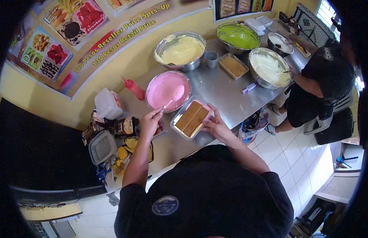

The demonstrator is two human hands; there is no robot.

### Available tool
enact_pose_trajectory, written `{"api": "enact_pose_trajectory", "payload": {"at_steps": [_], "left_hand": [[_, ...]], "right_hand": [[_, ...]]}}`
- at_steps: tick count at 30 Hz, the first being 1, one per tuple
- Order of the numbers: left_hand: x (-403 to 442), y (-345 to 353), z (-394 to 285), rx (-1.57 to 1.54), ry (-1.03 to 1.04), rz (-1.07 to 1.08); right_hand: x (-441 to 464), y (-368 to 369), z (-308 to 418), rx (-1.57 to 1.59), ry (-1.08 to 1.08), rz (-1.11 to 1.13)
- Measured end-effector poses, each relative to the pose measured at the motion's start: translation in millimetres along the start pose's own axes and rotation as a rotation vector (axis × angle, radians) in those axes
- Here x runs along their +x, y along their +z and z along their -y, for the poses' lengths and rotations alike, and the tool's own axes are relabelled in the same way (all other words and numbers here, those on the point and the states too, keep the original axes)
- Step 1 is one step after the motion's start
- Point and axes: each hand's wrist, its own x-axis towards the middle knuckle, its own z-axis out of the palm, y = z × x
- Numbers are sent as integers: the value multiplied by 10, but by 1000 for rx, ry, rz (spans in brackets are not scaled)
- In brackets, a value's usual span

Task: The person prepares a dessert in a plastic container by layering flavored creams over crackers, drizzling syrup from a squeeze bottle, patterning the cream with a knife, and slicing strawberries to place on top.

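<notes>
My left hand (150,123) grips the handle of a spoon (177,93), its bowl coated in pink cream. That spoon is over a steel bowl of pink cream (162,89). My right hand (218,126) holds a clear plastic tub (186,135) by its right side, fingers closed on the wall. Inside the tub, brown graham crackers (194,118) lie side by side, with pale cream and some pink showing round their edges. The tub is tilted in front of me, close to the pink bowl's lower right edge.
Bowls of yellow cream (182,51), green cream (238,35) and white cream (267,67) stand along the steel table (215,91). A crumb-topped tub (233,66), grey cup (211,59) and red squeeze bottle (134,88) are nearby. A co-worker (324,75) stands at right.
</notes>
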Motion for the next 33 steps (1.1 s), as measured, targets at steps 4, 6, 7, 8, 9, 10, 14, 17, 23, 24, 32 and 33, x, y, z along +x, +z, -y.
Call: {"api": "enact_pose_trajectory", "payload": {"at_steps": [4, 6, 7, 8, 9, 10, 14, 17, 23, 24, 32, 33], "left_hand": [[-138, 9, -391, -105, 101, 12], [-237, 28, -543, 28, 128, 31], [-283, 53, -581, 159, 155, 50], [-325, 139, -568, 199, 404, -20], [-373, 177, -609, 201, 402, -22], [-426, 198, -693, 420, 465, -43], [-473, 166, -854, 640, 515, -130], [-542, 171, -955, 669, 487, -35], [-425, 148, -819, 490, 284, 85], [-423, 147, -854, 451, 198, 151], [-289, 114, -844, 340, 119, 197], [-299, 113, -870, 375, 91, 253]], "right_hand": [[115, 118, -52, -40, -92, 2], [147, 177, -66, -8, -120, 12], [151, 204, -77, 24, -148, 23], [144, 231, -86, 25, -146, 25], [136, 259, -87, 32, -154, 14], [124, 276, -79, 38, -163, 2], [83, 308, -69, 92, -153, 0], [62, 293, -108, 78, -178, -14], [-36, 320, -57, 114, -189, -12], [-37, 300, -64, 68, -218, -12], [-94, 237, -76, 0, -296, -3], [-109, 236, -71, -44, -306, -12]]}}
